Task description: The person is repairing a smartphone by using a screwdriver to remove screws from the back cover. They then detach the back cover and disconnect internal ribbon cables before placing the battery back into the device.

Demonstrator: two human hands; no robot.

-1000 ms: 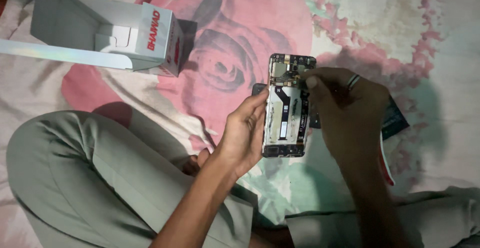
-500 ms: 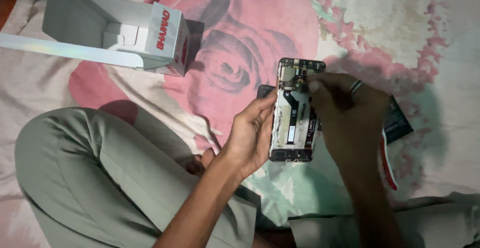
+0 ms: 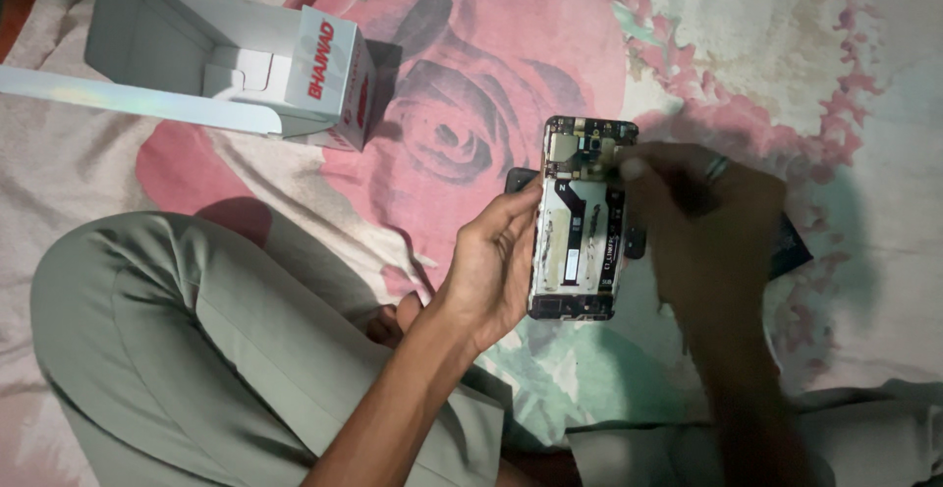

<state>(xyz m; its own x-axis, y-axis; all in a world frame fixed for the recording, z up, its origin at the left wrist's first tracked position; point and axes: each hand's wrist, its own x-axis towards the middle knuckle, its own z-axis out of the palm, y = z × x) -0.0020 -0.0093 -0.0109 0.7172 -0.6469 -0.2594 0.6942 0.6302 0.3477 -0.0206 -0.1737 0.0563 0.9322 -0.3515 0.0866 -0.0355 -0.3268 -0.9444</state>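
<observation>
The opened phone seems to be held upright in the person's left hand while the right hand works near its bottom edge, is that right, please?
Not quite: the right hand works near the top edge of the opened phone, not the bottom. The head view shows this; the left hand does hold the phone upright.

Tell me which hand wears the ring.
The right hand, working at the top of the opened phone, wears the ring; the left hand, gripping the phone's edge, shows none.

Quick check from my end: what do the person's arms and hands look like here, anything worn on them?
Both forearms are bare, with no sleeves, gloves or watch in view. The right hand wears a band ring on one finger, seemingly silver with a darker stripe; that hand is somewhat blurred. The left hand shows no ring or other wear on its visible side.
</observation>
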